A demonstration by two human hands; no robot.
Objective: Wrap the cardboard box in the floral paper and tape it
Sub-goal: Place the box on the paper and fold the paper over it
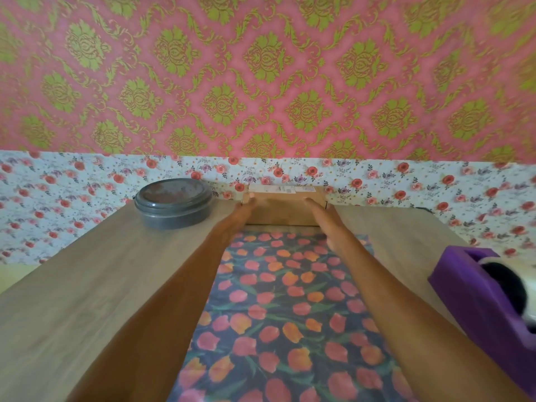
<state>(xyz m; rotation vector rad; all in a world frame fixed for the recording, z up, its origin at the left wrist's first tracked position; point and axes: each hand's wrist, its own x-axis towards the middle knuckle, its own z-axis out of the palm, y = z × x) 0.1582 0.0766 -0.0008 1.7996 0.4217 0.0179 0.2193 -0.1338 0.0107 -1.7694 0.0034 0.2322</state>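
Observation:
A flat brown cardboard box (pixel 282 208) with a white label lies at the table's far edge, against the wall. The dark floral paper (pixel 285 317), printed with red and orange tulips, is spread flat in front of it and runs toward me. My left hand (pixel 242 211) reaches the box's left end with straight fingers. Over the box's right end my right hand (pixel 326 220) is stretched out, fingers straight. Neither hand is curled round the box.
A round grey lidded container (pixel 174 207) stands at the back left of the wooden table (pixel 101 280). A purple tape dispenser (pixel 487 288) sits at the right edge. The wall behind is papered in floral patterns.

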